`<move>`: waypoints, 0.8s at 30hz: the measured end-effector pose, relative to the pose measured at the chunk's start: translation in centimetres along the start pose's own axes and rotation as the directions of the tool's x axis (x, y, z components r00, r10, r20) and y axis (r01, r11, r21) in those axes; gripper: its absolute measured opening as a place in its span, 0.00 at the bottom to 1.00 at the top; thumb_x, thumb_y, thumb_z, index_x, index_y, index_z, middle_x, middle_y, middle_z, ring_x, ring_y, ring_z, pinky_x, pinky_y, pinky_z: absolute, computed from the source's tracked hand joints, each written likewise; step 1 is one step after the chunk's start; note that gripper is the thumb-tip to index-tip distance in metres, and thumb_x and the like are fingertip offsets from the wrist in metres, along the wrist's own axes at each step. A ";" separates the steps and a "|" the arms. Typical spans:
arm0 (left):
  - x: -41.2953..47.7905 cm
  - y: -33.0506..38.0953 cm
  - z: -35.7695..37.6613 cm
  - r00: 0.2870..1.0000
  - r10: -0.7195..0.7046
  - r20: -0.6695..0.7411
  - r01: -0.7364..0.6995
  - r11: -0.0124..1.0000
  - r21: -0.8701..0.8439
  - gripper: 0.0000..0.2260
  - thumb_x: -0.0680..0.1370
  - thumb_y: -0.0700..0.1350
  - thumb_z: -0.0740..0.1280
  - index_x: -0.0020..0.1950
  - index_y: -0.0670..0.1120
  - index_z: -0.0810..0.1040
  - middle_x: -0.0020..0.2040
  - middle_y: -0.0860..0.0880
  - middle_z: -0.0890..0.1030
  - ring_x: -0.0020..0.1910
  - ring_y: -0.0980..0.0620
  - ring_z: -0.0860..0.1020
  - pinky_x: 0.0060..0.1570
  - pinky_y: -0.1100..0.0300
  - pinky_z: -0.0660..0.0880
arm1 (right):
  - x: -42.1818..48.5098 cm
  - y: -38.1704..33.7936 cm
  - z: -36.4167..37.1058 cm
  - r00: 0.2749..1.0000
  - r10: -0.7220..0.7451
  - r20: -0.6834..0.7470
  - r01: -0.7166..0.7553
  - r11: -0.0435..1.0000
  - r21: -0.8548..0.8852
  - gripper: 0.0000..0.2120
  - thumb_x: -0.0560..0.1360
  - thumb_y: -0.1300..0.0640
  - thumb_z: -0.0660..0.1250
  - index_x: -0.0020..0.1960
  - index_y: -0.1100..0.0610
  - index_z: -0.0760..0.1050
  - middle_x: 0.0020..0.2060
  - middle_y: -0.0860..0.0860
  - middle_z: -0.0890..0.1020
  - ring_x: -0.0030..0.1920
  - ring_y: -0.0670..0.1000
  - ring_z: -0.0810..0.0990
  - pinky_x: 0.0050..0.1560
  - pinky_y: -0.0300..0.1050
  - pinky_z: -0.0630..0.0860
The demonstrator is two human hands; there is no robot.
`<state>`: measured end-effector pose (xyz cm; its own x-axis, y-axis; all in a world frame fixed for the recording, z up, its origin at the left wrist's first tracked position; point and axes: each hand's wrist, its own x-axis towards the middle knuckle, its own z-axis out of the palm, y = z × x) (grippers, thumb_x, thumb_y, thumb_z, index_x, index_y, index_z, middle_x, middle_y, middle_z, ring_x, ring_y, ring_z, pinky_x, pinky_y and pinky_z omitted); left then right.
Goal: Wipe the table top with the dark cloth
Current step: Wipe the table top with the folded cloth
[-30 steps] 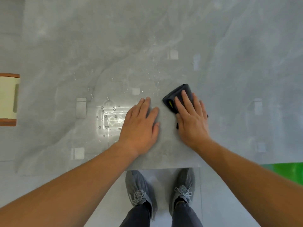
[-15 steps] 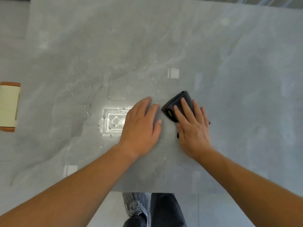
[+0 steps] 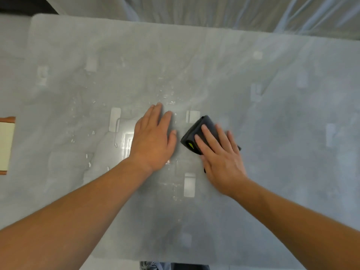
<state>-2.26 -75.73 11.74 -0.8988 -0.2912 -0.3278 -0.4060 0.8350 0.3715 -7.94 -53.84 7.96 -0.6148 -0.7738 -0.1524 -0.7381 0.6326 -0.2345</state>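
Note:
The grey marbled table top (image 3: 272, 152) fills the view, with water droplets (image 3: 165, 94) and a wet sheen near its middle. A folded dark cloth (image 3: 196, 131) with a small yellow-green tag lies flat on it. My right hand (image 3: 220, 154) presses on the cloth with straight fingers, covering its near half. My left hand (image 3: 153, 139) rests flat on the bare table just left of the cloth, fingers straight and together, apart from the cloth.
A cream seat with a wooden frame (image 3: 5, 145) shows past the table's left edge. Pale curtains (image 3: 214, 10) hang beyond the far edge. The near table edge runs along the bottom, with a shoe (image 3: 148, 266) below it.
The view has tilted up, so the far table edge and curtains now show. Both hands sit farther onto the table, the right hand still pressing the cloth.

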 end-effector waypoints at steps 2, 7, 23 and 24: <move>0.5 -0.3 -0.3 1.000 -0.007 0.009 0.007 1.000 0.026 0.24 0.83 0.53 0.54 0.77 0.46 0.61 0.81 0.42 0.54 0.80 0.43 0.50 0.76 0.48 0.50 | 1.0 1.9 -0.7 0.998 -0.059 0.019 0.059 0.998 -0.011 0.25 0.82 0.50 0.54 0.78 0.50 0.62 0.80 0.50 0.58 0.80 0.60 0.53 0.78 0.63 0.50; 0.9 -0.6 -1.0 1.000 -0.014 0.025 0.013 0.999 0.051 0.21 0.82 0.52 0.54 0.73 0.46 0.68 0.80 0.42 0.58 0.79 0.42 0.55 0.75 0.47 0.53 | 8.9 4.4 -2.7 0.934 0.354 -0.053 -0.344 0.927 0.150 0.25 0.83 0.51 0.53 0.80 0.48 0.57 0.81 0.48 0.52 0.80 0.59 0.48 0.79 0.56 0.42; 4.4 -2.0 -2.5 0.990 0.051 -0.133 -0.047 0.998 0.036 0.15 0.79 0.50 0.59 0.60 0.45 0.78 0.63 0.45 0.74 0.61 0.41 0.72 0.67 0.51 0.59 | 14.8 3.4 -3.0 0.913 0.392 -0.111 -0.366 0.910 0.196 0.24 0.83 0.52 0.53 0.79 0.48 0.59 0.81 0.48 0.54 0.80 0.59 0.48 0.79 0.56 0.43; 5.0 -2.2 -2.8 0.989 0.066 -0.136 -0.062 0.998 0.033 0.16 0.79 0.50 0.59 0.62 0.45 0.77 0.66 0.44 0.73 0.64 0.41 0.71 0.68 0.50 0.59 | 14.5 2.5 -2.6 0.919 0.378 -0.115 -0.353 0.916 0.189 0.24 0.83 0.53 0.53 0.79 0.48 0.59 0.81 0.49 0.54 0.80 0.59 0.49 0.79 0.57 0.43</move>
<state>-6.35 -80.36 11.69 -0.9378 -0.2961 -0.1813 -0.3436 0.8664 0.3623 -19.40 -63.41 7.71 -0.8758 -0.4680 -0.1182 -0.4064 0.8470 -0.3428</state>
